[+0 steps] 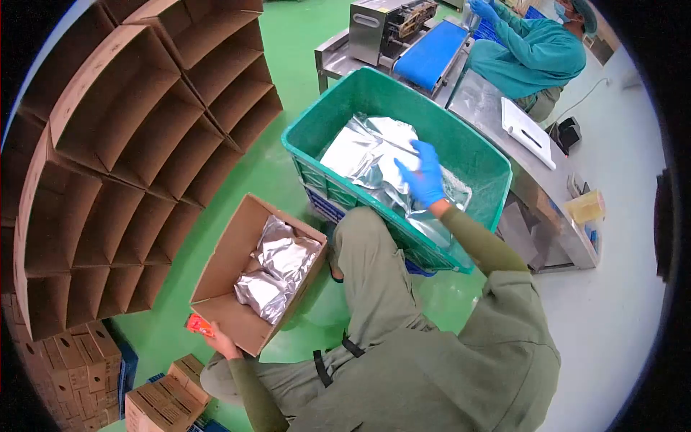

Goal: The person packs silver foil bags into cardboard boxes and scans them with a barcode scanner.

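My right hand (pixel 423 175), in a blue glove, reaches into a green plastic crate (pixel 306 139). Its fingers are spread over shiny silver foil bags (pixel 371 144), right at their surface, with nothing gripped. Low at the left, my left hand (pixel 224 343) is at the near corner of an open cardboard box (pixel 227 248). A small orange-red object (pixel 199 325) is in its fingers, against the box's outer side; I cannot tell its kind. Inside the tilted box lie silver foil bags (pixel 281 252). The box rests beside my bent knee.
Empty open cartons (pixel 137 79) are stacked on their sides at the left. Closed cartons (pixel 162 403) stand below them. Behind the crate is a blue conveyor belt (pixel 432 54) on a steel table (pixel 475 97). A co-worker in green (pixel 533 57) sits at the far right.
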`<state>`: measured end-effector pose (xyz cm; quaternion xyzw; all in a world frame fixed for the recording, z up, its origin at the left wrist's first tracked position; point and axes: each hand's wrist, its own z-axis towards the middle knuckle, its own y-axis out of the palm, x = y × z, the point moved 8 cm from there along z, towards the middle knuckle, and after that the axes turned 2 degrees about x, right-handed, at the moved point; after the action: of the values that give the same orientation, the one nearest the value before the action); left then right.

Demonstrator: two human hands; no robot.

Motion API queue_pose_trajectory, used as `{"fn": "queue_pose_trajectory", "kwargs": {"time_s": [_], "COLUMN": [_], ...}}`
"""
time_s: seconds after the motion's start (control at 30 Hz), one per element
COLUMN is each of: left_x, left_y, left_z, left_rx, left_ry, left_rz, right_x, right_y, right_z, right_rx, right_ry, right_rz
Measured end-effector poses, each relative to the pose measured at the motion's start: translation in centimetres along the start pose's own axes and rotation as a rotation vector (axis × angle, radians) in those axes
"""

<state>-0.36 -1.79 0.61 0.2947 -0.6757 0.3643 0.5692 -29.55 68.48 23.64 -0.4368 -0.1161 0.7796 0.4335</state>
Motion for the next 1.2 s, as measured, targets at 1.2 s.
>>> {"fn": "queue_pose_trajectory", "kwargs": {"time_s": [1.2], "left_x": [0.0], "left_y": [1.4], "left_z": [-1.5], "left_rx": [-0.014], "left_ry": [-0.171], "left_rz": [-0.105], "right_x": [-10.5], "right_y": [0.0], "right_z": [-3.5], "right_rx": [-0.425], "right_ry": [-0.266], "right_rz": [-0.071]}}
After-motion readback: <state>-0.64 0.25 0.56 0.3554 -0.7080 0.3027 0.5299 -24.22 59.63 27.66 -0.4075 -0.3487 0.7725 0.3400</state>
